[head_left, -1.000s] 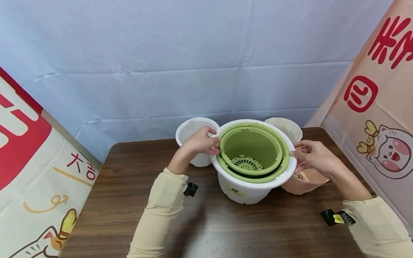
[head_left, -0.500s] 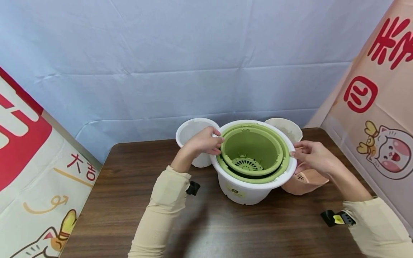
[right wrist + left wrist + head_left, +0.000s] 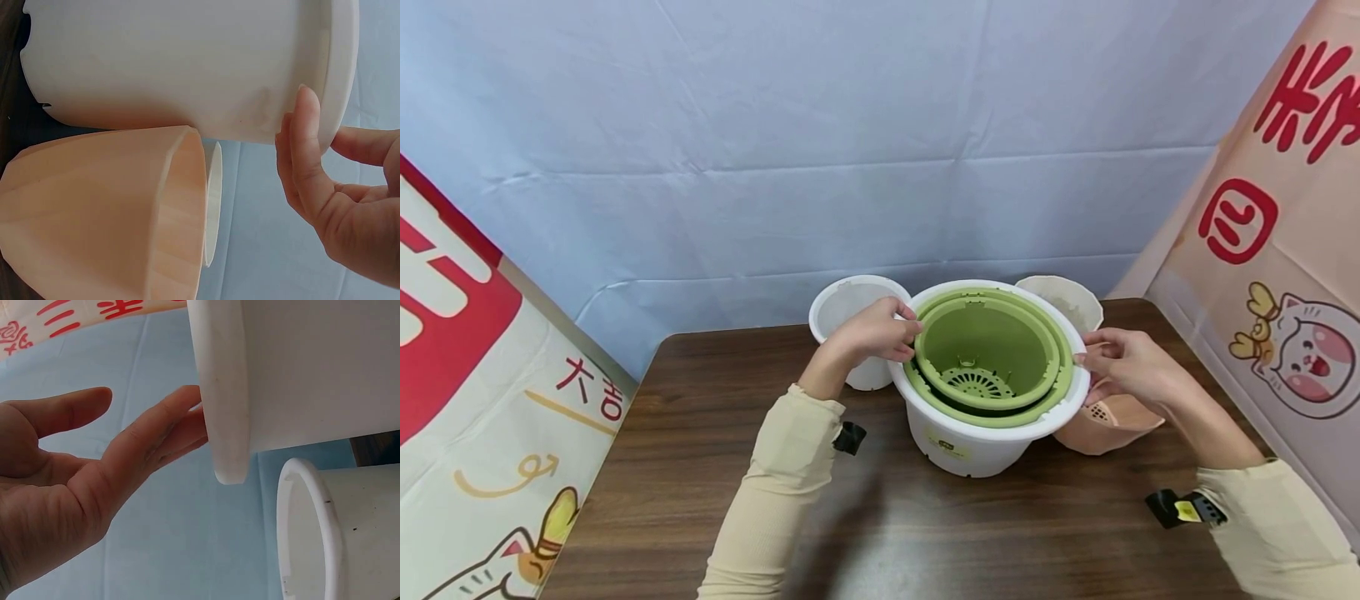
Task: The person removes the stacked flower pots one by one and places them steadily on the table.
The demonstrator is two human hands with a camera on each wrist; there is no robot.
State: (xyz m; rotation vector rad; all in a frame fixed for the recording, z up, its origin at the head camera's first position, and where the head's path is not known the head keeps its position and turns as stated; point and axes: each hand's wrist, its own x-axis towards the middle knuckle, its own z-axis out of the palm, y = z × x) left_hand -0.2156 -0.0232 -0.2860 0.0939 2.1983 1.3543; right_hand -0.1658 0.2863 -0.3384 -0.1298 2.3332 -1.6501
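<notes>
A large white flowerpot (image 3: 970, 450) stands upright on the table in the head view, with two green flowerpots nested inside it. The outer green flowerpot (image 3: 1063, 375) shows mostly as a rim; the inner green flowerpot (image 3: 985, 329) has a slotted bottom. My left hand (image 3: 880, 331) reaches over the white pot's left rim, fingertips at the inner green pot's rim. In the left wrist view its thumb stays apart and the fingertips are hidden behind the white rim (image 3: 222, 394). With thumb above and fingers below, my right hand (image 3: 337, 194) pinches the white pot's right rim.
A smaller white flowerpot (image 3: 868, 373) stands behind my left hand. To the right are a peach flowerpot (image 3: 1108, 425), partly under my right hand, and a cream flowerpot (image 3: 1067, 300) behind it. The brown table (image 3: 700, 433) meets a pale blue cloth (image 3: 775, 208) at the back.
My left fingers have moved slightly right, further over the white rim, and the inner green flowerpot has shifted a little right. My right hand keeps its place on the rim.
</notes>
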